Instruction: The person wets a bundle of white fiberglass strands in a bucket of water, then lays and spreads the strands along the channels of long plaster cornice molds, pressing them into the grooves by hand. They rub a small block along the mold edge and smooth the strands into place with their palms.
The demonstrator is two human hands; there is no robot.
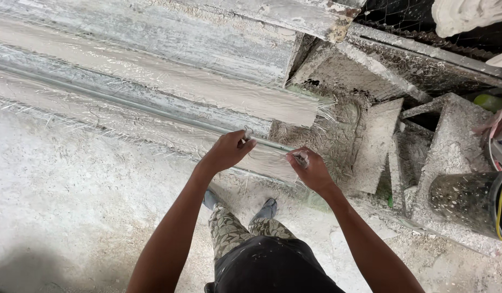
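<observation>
The long white plaster moulding strip (153, 116) lies flat on the dusty desk (55, 179), fibres fraying from its edges. Both hands pinch its near end: left hand (227, 152) closed on the rim, right hand (310, 169) gripping a small tool. Arms reach forward, wrists bent. A hard pull might crack the brittle edge.

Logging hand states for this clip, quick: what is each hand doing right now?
Left hand: closed, fingers pinching at the long fibre-covered plaster moulding.
Right hand: closed around a small pale object at the moulding's end; what it is cannot be told.
</observation>
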